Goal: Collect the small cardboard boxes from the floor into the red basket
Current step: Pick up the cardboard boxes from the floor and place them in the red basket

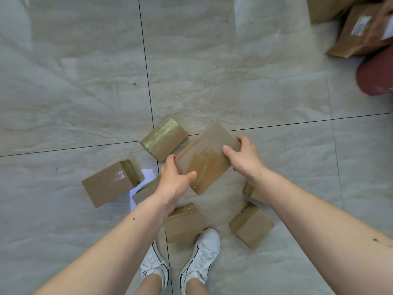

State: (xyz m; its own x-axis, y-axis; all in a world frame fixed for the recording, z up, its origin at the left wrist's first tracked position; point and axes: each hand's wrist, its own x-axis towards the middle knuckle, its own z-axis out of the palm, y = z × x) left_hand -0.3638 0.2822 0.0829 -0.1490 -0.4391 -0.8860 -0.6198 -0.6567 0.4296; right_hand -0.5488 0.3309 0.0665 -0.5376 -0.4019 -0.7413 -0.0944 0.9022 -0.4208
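Both my hands hold one taped cardboard box (205, 158) above the floor. My left hand (173, 179) grips its near left corner, thumb on top. My right hand (244, 158) grips its right edge, thumb on top. Several more small boxes lie on the tiles around it: one behind it (163, 138), one at the left (110, 183), one partly under my left forearm (144, 191), one by my shoes (182, 223), one at the right (252, 224) and one mostly hidden under my right forearm (253, 192). The red basket (374, 75) shows at the right edge.
Larger cardboard boxes (359, 30) are piled at the top right, beside the basket. My white shoes (200, 260) stand at the bottom centre, close to the nearest box. Grey marble-look floor tiles (85, 81) stretch to the left and ahead.
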